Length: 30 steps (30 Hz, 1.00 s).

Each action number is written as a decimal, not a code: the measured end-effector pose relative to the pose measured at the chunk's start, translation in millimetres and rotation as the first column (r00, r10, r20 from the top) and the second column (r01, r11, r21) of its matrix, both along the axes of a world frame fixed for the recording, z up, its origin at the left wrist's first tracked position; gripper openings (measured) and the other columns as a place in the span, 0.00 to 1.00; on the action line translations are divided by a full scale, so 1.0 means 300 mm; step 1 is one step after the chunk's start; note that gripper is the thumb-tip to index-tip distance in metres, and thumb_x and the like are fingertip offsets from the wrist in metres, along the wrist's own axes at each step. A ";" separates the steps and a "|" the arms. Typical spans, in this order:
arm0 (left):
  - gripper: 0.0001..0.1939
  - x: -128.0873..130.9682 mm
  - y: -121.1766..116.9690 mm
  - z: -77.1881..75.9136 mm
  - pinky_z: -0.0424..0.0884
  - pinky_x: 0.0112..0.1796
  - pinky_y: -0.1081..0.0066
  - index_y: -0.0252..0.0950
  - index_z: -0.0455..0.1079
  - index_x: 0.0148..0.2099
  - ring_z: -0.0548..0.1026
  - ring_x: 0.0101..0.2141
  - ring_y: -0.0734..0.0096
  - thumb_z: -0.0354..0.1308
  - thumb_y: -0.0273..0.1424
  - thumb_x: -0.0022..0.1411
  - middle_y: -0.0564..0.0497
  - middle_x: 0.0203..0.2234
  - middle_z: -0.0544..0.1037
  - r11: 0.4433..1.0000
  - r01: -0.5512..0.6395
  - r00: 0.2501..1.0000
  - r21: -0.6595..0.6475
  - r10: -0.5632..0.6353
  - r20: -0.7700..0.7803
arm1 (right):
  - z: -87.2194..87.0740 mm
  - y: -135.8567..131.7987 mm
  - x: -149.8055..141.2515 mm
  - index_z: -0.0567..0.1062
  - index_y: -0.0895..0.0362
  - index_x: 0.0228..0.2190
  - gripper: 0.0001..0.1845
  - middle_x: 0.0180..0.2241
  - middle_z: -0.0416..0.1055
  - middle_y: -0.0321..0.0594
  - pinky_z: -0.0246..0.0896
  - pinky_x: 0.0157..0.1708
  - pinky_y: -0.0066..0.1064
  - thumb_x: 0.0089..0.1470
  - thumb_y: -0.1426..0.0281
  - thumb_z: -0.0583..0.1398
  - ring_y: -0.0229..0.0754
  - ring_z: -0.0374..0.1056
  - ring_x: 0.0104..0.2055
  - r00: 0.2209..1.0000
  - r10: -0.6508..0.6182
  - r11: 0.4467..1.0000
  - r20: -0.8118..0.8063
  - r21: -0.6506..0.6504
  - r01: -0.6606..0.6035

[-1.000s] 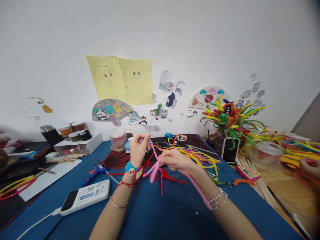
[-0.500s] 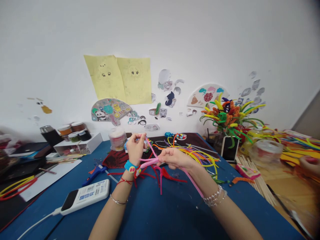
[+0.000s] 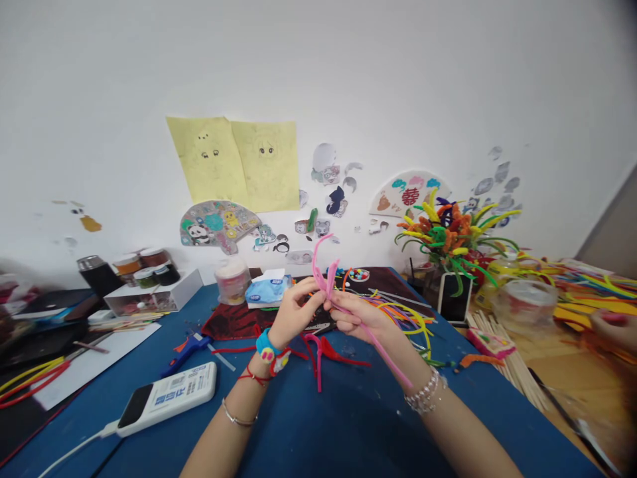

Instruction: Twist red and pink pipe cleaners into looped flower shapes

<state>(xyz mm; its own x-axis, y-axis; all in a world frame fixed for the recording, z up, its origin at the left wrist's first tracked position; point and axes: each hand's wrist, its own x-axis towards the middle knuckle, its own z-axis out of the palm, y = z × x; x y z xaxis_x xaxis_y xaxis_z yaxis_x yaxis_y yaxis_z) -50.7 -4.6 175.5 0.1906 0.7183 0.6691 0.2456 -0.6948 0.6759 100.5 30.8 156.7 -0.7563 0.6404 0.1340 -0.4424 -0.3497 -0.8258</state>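
A pink pipe cleaner (image 3: 321,264) rises in a bent loop above my hands, and one long end runs down past my right wrist. My left hand (image 3: 293,312) pinches it from the left, and my right hand (image 3: 355,315) grips it close by, the fingers of both hands nearly touching. Below them on the blue table, red and pink pipe cleaner pieces (image 3: 321,346) lie bent. A bundle of yellow and orange pipe cleaners (image 3: 398,311) spreads just right of my right hand.
A blue tissue pack (image 3: 266,291) and a plastic jar (image 3: 232,282) stand behind my hands. A glue gun (image 3: 184,352) and a white power strip (image 3: 166,398) lie to the left. A vase of pipe cleaner flowers (image 3: 448,239) stands back right. Another person's hand (image 3: 610,325) shows at the right edge.
My hands have come closer together, and the pink pipe cleaner now stands up in a loop between them. The blue tissue pack has come into view behind my left hand.
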 end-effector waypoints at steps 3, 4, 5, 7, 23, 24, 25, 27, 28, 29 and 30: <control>0.09 -0.005 0.008 0.001 0.65 0.38 0.71 0.33 0.71 0.33 0.70 0.33 0.69 0.53 0.33 0.55 0.48 0.31 0.74 0.997 0.031 0.996 -0.077 -0.025 0.084 | 0.006 -0.013 -0.005 0.71 0.60 0.29 0.05 0.23 0.70 0.32 0.34 0.10 0.17 0.48 0.71 0.59 0.20 0.40 0.11 0.999 -0.033 0.997 0.029 0.068 0.031; 0.09 -0.004 0.013 -0.003 0.65 0.37 0.71 0.33 0.71 0.33 0.70 0.32 0.70 0.53 0.33 0.55 0.49 0.30 0.73 0.995 0.031 0.994 -0.092 -0.022 0.103 | 0.010 -0.018 -0.007 0.71 0.60 0.28 0.05 0.23 0.70 0.33 0.33 0.10 0.18 0.49 0.70 0.59 0.20 0.40 0.10 0.998 -0.059 0.994 0.037 0.095 0.055; 0.09 -0.001 0.017 -0.008 0.65 0.36 0.72 0.33 0.70 0.33 0.70 0.32 0.71 0.53 0.34 0.55 0.49 0.29 0.73 0.995 0.022 0.993 -0.100 -0.010 0.117 | 0.013 -0.022 -0.009 0.71 0.60 0.28 0.05 0.22 0.70 0.33 0.33 0.10 0.18 0.49 0.70 0.59 0.20 0.40 0.10 0.995 -0.088 0.990 0.044 0.116 0.082; 0.09 0.010 0.024 -0.023 0.65 0.36 0.73 0.34 0.70 0.32 0.69 0.32 0.72 0.54 0.34 0.55 0.50 0.28 0.73 0.995 -0.020 0.989 -0.096 0.033 0.142 | 0.019 -0.027 -0.013 0.72 0.60 0.29 0.07 0.24 0.71 0.35 0.33 0.10 0.18 0.50 0.69 0.58 0.20 0.40 0.11 0.988 -0.141 0.981 0.056 0.141 0.132; 0.08 0.051 0.064 -0.094 0.64 0.31 0.73 0.34 0.66 0.31 0.68 0.29 0.74 0.52 0.34 0.55 0.51 0.27 0.69 0.975 -0.206 0.935 -0.085 0.222 0.276 | -0.011 0.008 -0.019 0.71 0.59 0.31 0.12 0.30 0.73 0.39 0.39 0.09 0.19 0.46 0.64 0.60 0.21 0.46 0.10 0.920 -0.365 0.887 0.140 0.351 0.299; 0.08 0.047 0.066 -0.095 0.64 0.30 0.74 0.34 0.65 0.30 0.67 0.27 0.74 0.52 0.34 0.56 0.52 0.25 0.68 0.964 -0.251 0.928 -0.087 0.265 0.263 | -0.011 0.008 -0.021 0.71 0.59 0.31 0.12 0.30 0.73 0.40 0.40 0.09 0.19 0.45 0.64 0.60 0.21 0.47 0.10 0.914 -0.378 0.879 0.146 0.366 0.305; 0.08 0.041 0.067 -0.096 0.63 0.29 0.73 0.34 0.63 0.28 0.66 0.26 0.75 0.51 0.34 0.56 0.53 0.23 0.67 0.944 -0.321 0.912 -0.072 0.329 0.245 | -0.012 0.008 -0.024 0.71 0.59 0.31 0.12 0.30 0.73 0.40 0.41 0.10 0.20 0.45 0.63 0.60 0.22 0.47 0.10 0.908 -0.390 0.870 0.155 0.385 0.308; 0.10 0.025 0.066 -0.090 0.61 0.29 0.73 0.35 0.59 0.24 0.63 0.25 0.75 0.52 0.33 0.55 0.55 0.20 0.63 0.865 -0.502 0.849 0.017 0.489 0.201 | -0.015 0.007 -0.028 0.72 0.60 0.30 0.13 0.30 0.74 0.41 0.42 0.10 0.20 0.45 0.62 0.60 0.23 0.48 0.10 0.893 -0.413 0.848 0.177 0.433 0.306; 0.10 0.016 0.063 -0.084 0.61 0.31 0.72 0.35 0.58 0.23 0.63 0.25 0.74 0.54 0.32 0.53 0.55 0.20 0.62 0.809 -0.581 0.809 0.089 0.561 0.176 | -0.016 0.005 -0.030 0.72 0.60 0.30 0.14 0.30 0.74 0.42 0.43 0.10 0.20 0.46 0.61 0.60 0.23 0.48 0.10 0.885 -0.426 0.835 0.187 0.458 0.305; 0.10 0.007 0.058 -0.077 0.61 0.33 0.70 0.35 0.58 0.23 0.63 0.27 0.73 0.55 0.31 0.52 0.55 0.20 0.62 0.761 -0.627 0.779 0.169 0.610 0.145 | -0.016 0.004 -0.032 0.72 0.60 0.30 0.15 0.30 0.74 0.42 0.43 0.10 0.20 0.46 0.60 0.59 0.23 0.48 0.11 0.876 -0.442 0.821 0.195 0.482 0.307; 0.08 0.000 0.052 -0.068 0.61 0.35 0.69 0.35 0.59 0.23 0.63 0.29 0.72 0.55 0.29 0.51 0.54 0.22 0.63 0.736 -0.630 0.773 0.248 0.626 0.103 | -0.016 0.003 -0.032 0.72 0.60 0.30 0.15 0.30 0.74 0.42 0.43 0.10 0.20 0.46 0.60 0.58 0.23 0.48 0.11 0.867 -0.456 0.807 0.200 0.504 0.308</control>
<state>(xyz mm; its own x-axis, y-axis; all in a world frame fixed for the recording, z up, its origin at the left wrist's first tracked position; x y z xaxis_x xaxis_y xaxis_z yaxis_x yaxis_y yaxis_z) -50.8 10.9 155.2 -0.2517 0.4767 0.8423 0.6809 -0.5312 0.5041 90.9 31.6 151.8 -0.5108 0.8115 0.2837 -0.1683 0.2292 -0.9587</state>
